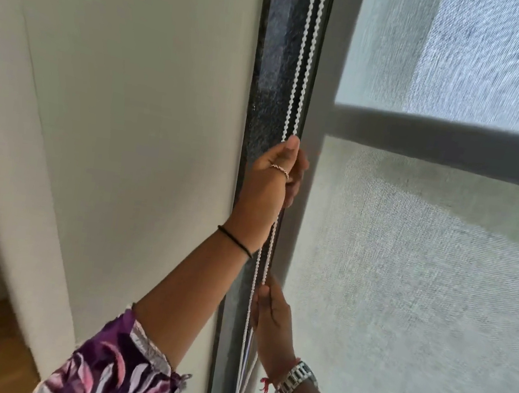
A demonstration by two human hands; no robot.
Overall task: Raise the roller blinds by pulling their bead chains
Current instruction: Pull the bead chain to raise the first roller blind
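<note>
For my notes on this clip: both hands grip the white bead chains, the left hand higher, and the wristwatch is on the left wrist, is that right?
Not quite: in the head view the wristwatch is on the right wrist. The rest holds: the left hand grips the bead chains higher up, the right hand lower.

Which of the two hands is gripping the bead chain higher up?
The left hand, the one with a ring and a black wristband, grips the bead chain higher. The right hand, with the metal watch, holds it lower down.
</note>
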